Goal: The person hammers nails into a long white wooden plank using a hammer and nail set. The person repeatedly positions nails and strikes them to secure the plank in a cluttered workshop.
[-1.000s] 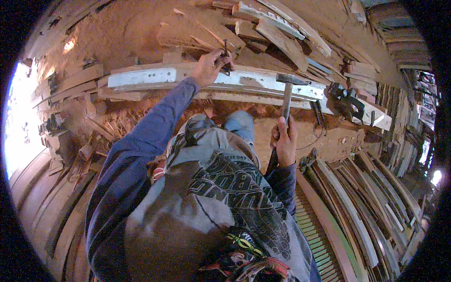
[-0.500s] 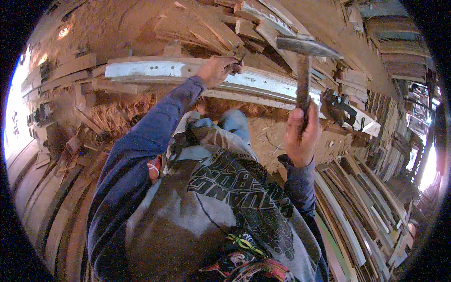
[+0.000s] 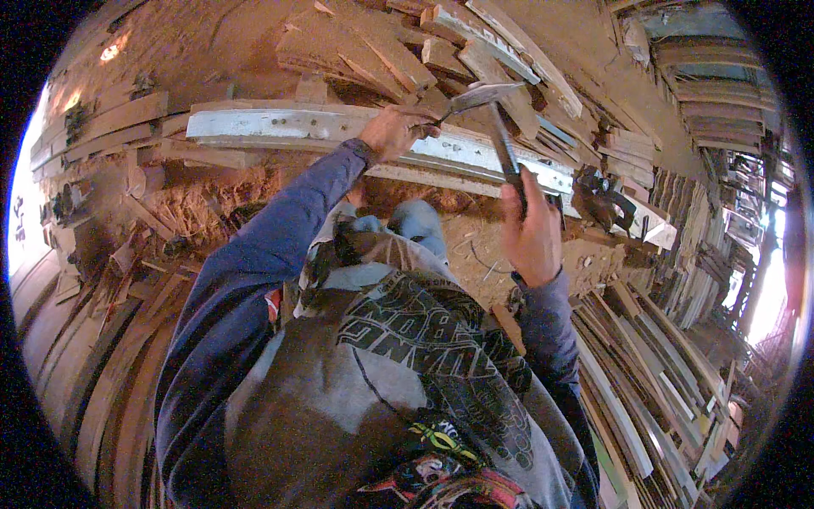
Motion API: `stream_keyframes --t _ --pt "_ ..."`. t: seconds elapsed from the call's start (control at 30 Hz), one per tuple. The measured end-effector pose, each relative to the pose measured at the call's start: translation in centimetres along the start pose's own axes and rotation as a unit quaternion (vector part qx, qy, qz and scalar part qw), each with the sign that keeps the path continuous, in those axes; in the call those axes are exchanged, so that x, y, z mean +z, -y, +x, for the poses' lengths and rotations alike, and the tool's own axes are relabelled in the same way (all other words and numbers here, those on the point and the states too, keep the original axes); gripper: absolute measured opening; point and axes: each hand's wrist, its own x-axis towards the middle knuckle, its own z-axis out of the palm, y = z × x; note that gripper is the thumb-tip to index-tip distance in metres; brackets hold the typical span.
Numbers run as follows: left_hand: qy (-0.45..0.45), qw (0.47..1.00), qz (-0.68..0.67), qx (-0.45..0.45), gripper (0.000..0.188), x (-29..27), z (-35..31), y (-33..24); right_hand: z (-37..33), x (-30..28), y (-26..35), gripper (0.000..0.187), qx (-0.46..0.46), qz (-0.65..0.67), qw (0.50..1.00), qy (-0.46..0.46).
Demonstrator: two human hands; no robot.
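Note:
My left hand (image 3: 395, 134) rests on a long board with a white-painted face (image 3: 259, 124), which has several dark spots along it. Its fingers are pinched together around what looks like a thin nail, mostly hidden by the fingertips and the hammer. My right hand (image 3: 534, 233) is closed round the dark handle of a hammer (image 3: 506, 151). The hammer's metal head is slanted over the board, and its lower end comes right beside my left fingertips; whether it touches the nail I cannot tell.
Offcuts and planks (image 3: 386, 59) lie heaped on the sawdust-covered ground beyond the board. A dark power tool (image 3: 606, 202) sits at the board's right end. Long wood strips (image 3: 627, 373) are stacked at the lower right, and curved planks (image 3: 102, 399) at the lower left.
The hammer has swung down and to the left, from raised above the board's right part to beside my left fingers. My left hand has stayed nearly in place.

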Motion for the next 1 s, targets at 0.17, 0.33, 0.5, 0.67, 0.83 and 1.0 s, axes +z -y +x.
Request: stream_keyframes --t 0.17,0.33,0.5,0.67,0.83,1.0 --pt "-0.020 0.991 0.100 0.088 0.024 -0.1 -0.3 -0.2 -0.3 -0.7 0.7 0.043 0.047 0.159 0.976 -0.145" --pt "0.010 1.000 0.009 0.027 0.027 0.0 -0.2 -0.1 0.6 -0.1 0.6 0.042 0.071 -0.047 0.995 0.052" --pt "-0.042 0.991 0.065 0.108 0.018 0.0 -0.1 0.0 0.0 -0.2 0.2 0.039 0.026 0.126 0.977 -0.170" --pt "-0.015 0.997 0.059 0.043 0.019 -0.4 -0.3 -1.2 0.3 1.1 -0.7 0.038 -0.014 0.007 1.000 -0.023" --pt "-0.067 0.996 0.045 -0.043 0.021 -0.4 0.8 -2.0 -0.9 1.4 -1.6 0.038 0.061 0.073 0.995 -0.023" --pt "-0.034 0.977 0.154 -0.144 0.043 -0.6 3.2 -0.6 -2.1 2.5 -2.6 0.035 0.111 0.127 0.985 -0.040"
